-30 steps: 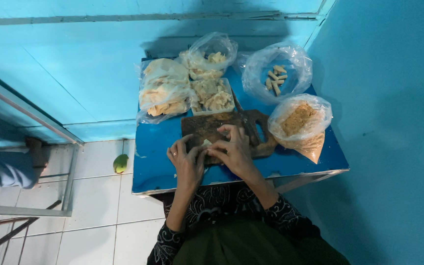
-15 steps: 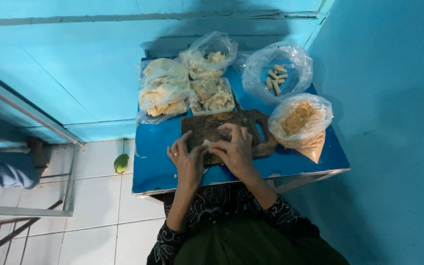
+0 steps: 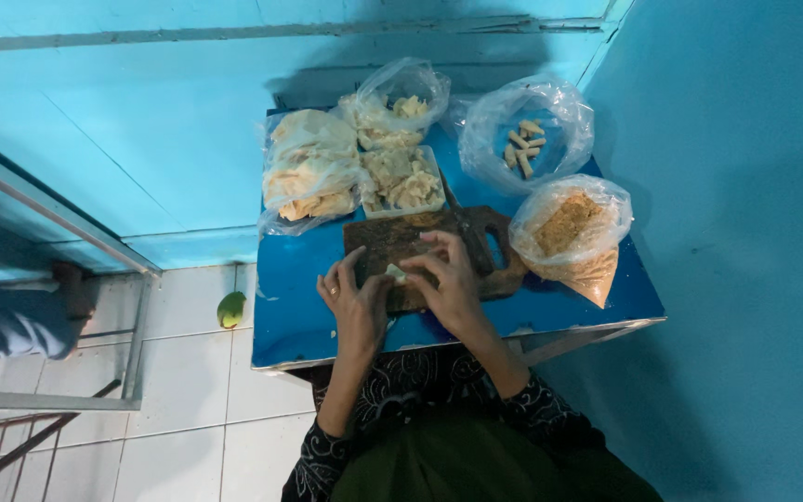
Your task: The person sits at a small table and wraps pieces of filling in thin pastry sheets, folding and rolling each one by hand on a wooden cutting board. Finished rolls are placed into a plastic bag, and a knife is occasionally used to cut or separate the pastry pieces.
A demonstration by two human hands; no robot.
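Note:
Both my hands rest on a dark wooden cutting board lying on a small blue table. My left hand and my right hand pinch a small pale piece of dough between their fingertips. A ring sits on a finger of my left hand. Whether the piece is lifted off the board I cannot tell.
At the back of the table stand clear plastic bags: pale flat sheets, pale chunks, small rolled sticks, brown crumbs. A tray of pale filling sits between them. A knife lies on the board. A green fruit lies on the tiled floor.
My fingers have shifted slightly on the pale piece; the hands stay in the same spot on the board. Nothing else has moved.

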